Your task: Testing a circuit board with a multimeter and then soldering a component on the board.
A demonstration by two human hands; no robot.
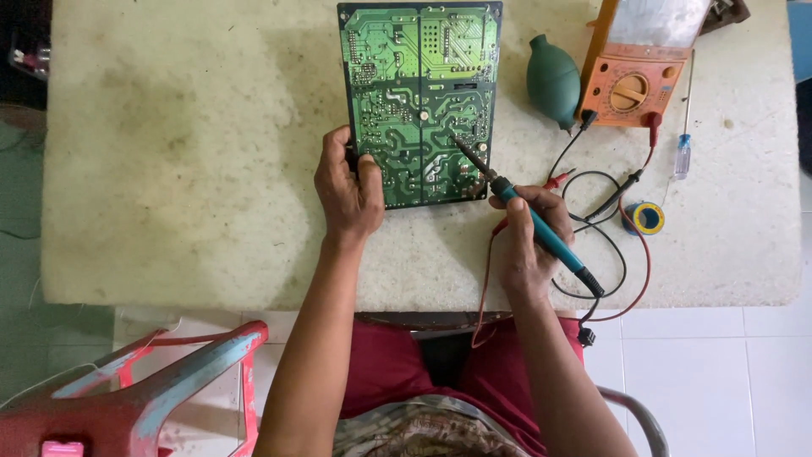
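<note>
Circuit board (420, 101), solder side up, lies at the table's (169, 169) far edge. Left hand (348, 193) pinches its near-left corner; right hand (526, 245) is clenched around a soldering iron (529, 218), tip on board. Judged light, stiff, fragile: hold by edges.

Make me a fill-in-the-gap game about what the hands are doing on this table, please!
1. The right hand holds a soldering iron with a ____ handle.
2. The left hand grips the ____ circuit board at its lower left corner.
3. The orange multimeter sits to the ____ of the rubber blower bulb.

Missing words: blue; green; right
</note>
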